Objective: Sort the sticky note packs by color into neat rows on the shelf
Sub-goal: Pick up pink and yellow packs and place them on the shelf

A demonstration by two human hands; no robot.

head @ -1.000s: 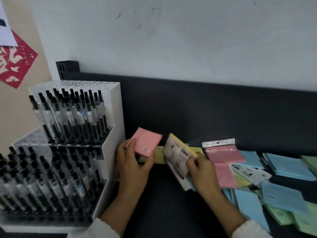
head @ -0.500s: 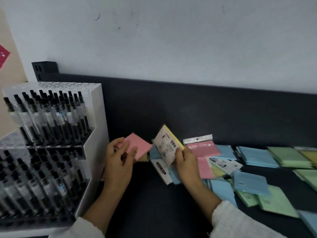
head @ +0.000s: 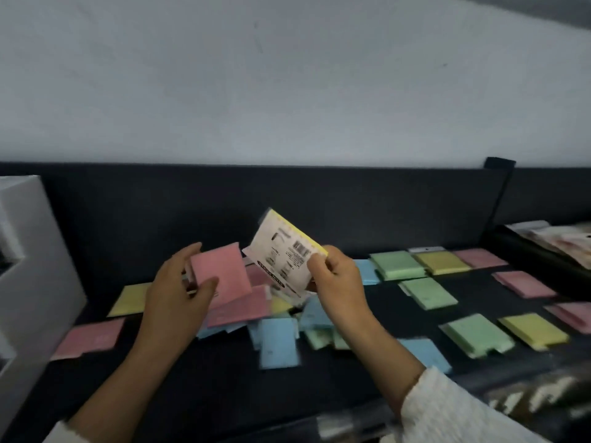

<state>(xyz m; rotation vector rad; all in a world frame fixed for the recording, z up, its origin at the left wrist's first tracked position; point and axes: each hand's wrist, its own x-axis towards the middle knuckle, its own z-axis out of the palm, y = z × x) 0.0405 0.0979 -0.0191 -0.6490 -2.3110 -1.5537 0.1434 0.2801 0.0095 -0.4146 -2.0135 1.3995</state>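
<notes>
While both hands are raised over the dark shelf in the head view, each holds one pack.

Left hand: the fingers and thumb are curled about the left edge of a pink sticky note pack, which is held tilted and clear of the shelf.

Right hand: the thumb and fingertips pinch the lower right corner of a yellow sticky note pack. Its white printed backing with barcode faces the camera, and its yellow edge is uppermost. The two held packs are just beside each other; contact cannot be confirmed.

Beneath the hands lies a loose heap of overlapping blue, pink and green packs, blurred. Left of it, a flat yellow pack and a flat pink pack lie apart from each other.

Right of the heap, at the back, a rear green stack, a rear yellow stack and a rear pink pack stand side by side. Nearer the front edge, a front blue pack, a front green pack and a front yellow pack lie in line.

A white display stand occupies the left end of the shelf.
</notes>
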